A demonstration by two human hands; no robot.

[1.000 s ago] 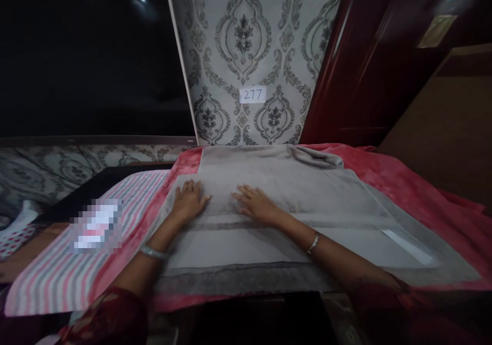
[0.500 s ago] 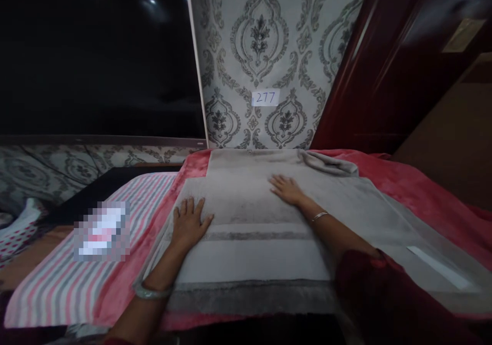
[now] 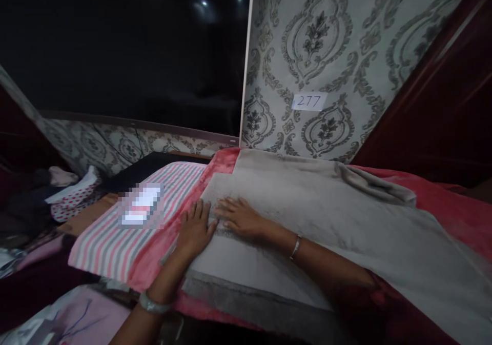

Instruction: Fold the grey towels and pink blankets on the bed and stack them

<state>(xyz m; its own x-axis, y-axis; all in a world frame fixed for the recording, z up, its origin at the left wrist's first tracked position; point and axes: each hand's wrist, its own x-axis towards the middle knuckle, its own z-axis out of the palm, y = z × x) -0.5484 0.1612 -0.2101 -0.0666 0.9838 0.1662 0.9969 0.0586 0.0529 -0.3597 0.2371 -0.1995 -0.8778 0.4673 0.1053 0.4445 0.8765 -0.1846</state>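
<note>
A grey, soft-looking fabric piece (image 3: pixel 288 196), perhaps a plush garment, lies spread out over a pink-red blanket (image 3: pixel 442 191). My left hand (image 3: pixel 195 229) rests flat at its left edge, fingers apart and pointing away from me. Just to the right, my right hand (image 3: pixel 242 216) lies palm down on the grey fabric, its fingers stretched toward the left hand. Neither hand grips anything. A darker grey band (image 3: pixel 246 296) runs along the fabric's near edge. At the far right, part of the fabric is bunched into a fold (image 3: pixel 378 183).
Left of the fabric lies a striped cloth (image 3: pixel 103 252) with a blurred-out, phone-like object (image 3: pixel 141 206) on it. A large dark television screen (image 3: pixel 134 53) stands behind. A paper marked 277 (image 3: pixel 309 101) is on the patterned wall. Clothes (image 3: pixel 73 196) are heaped at far left.
My right hand has slid left across the grey fabric, close to my left hand. The left hand stays at the fabric's left edge. The view has turned toward the left.
</note>
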